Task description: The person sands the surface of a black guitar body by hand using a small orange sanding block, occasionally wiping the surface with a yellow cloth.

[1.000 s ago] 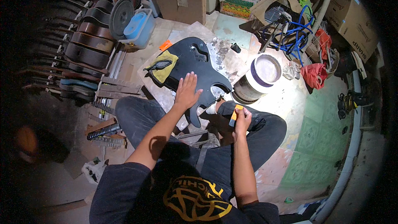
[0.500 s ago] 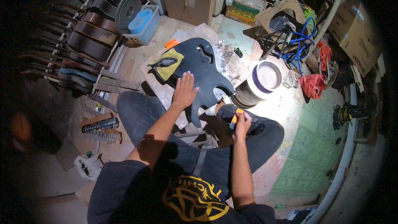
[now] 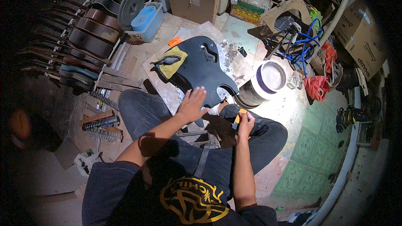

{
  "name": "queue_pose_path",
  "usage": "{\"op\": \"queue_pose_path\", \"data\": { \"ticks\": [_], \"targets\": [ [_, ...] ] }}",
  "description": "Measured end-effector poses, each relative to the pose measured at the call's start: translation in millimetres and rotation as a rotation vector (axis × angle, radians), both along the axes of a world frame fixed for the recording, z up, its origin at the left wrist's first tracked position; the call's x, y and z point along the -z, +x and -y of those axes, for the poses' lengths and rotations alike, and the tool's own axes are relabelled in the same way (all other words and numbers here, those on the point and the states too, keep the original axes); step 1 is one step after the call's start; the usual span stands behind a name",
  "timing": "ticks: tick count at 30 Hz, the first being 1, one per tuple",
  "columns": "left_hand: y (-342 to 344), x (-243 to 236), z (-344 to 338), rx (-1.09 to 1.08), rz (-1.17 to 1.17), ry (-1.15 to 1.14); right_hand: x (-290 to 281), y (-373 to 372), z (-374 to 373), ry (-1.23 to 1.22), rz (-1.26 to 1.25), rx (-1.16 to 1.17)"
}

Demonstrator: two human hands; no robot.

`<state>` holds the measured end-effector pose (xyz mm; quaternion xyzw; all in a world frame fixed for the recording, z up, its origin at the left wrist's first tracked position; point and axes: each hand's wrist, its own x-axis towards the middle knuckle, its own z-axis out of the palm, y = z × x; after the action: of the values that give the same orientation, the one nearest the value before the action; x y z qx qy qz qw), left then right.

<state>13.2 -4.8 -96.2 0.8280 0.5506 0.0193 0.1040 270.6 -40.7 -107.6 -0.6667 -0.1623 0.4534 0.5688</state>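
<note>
A dark grey electric guitar body (image 3: pixel 201 65) lies flat on a pale, stained board (image 3: pixel 169 96) in front of my crossed legs. My left hand (image 3: pixel 191 105) rests over its near part by the horn, palm down, fingers stretched out and holding nothing. A crumpled yellow cloth (image 3: pixel 176 60) with a dark patch lies on the body's left edge. My right hand (image 3: pixel 246 124), closed, grips a small orange-and-grey block (image 3: pixel 241 114) above my right shin, beside the near horn. Its fingers partly hide the block.
A white bucket (image 3: pixel 257 88) stands right of the guitar body. Guitars (image 3: pixel 90 29) line a rack at left, near a clear tub (image 3: pixel 150 23). An orange piece (image 3: pixel 174 41) lies beyond the board. Blue hose (image 3: pixel 299 52) and cardboard boxes (image 3: pixel 362 42) are at far right.
My left hand has slid nearer to me and slightly right over the guitar body, toward its near horn. My right hand stays in place with the orange-and-grey block.
</note>
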Motion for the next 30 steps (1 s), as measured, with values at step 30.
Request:
{"op": "queue_pose_path", "data": {
  "ticks": [30],
  "targets": [
    [-1, -21, 35, 0.091, -0.038, -0.009, -12, -5, -3, -0.062, 0.036, -0.066]
  ]
}}
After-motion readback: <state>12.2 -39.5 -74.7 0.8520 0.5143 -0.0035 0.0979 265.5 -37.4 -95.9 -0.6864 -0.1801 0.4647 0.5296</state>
